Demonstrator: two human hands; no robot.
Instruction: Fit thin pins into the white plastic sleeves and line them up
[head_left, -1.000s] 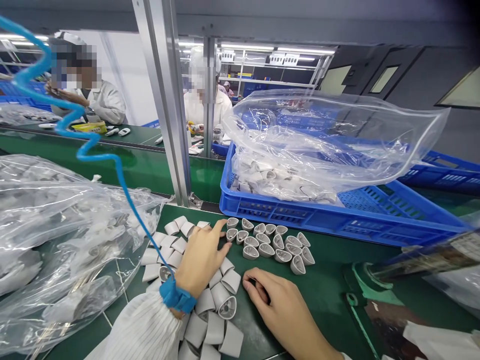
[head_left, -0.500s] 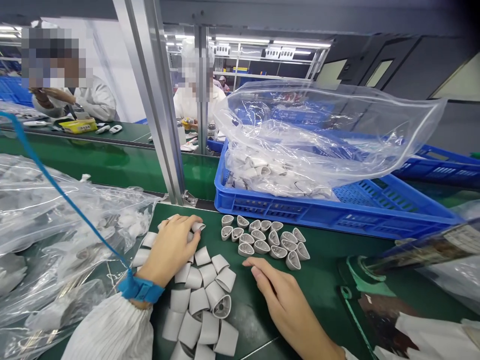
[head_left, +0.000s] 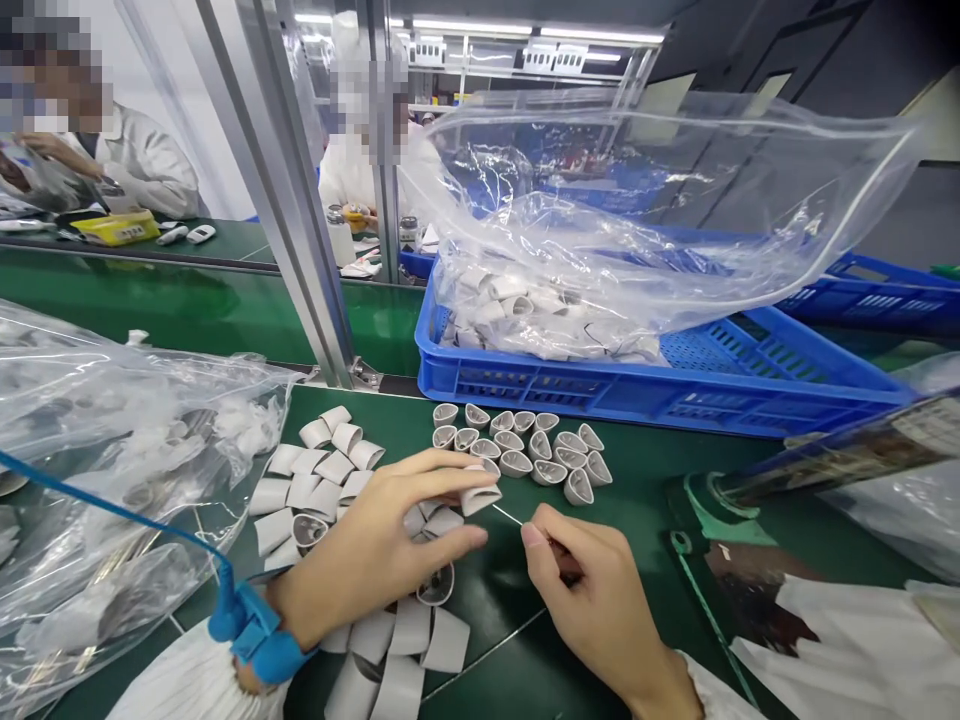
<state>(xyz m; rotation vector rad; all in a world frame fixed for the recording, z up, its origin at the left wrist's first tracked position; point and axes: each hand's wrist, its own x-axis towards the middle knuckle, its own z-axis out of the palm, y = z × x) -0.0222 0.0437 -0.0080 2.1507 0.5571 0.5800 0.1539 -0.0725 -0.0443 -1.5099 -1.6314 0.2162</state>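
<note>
On the green tabletop [head_left: 637, 540], the left hand's [head_left: 375, 535] grip closes on a grey piece [head_left: 480, 499] near upright pieces [head_left: 515, 462]. The right hand [head_left: 592, 595] curls nearby; whether its grip holds anything, I cannot tell. Behind stand a blue crate [head_left: 525, 384], a metal post [head_left: 262, 180] and white-clad workers [head_left: 146, 165].

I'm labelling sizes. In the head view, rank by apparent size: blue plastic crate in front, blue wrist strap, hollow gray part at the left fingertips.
Blue plastic crate
Blue wrist strap
Hollow gray part
</note>
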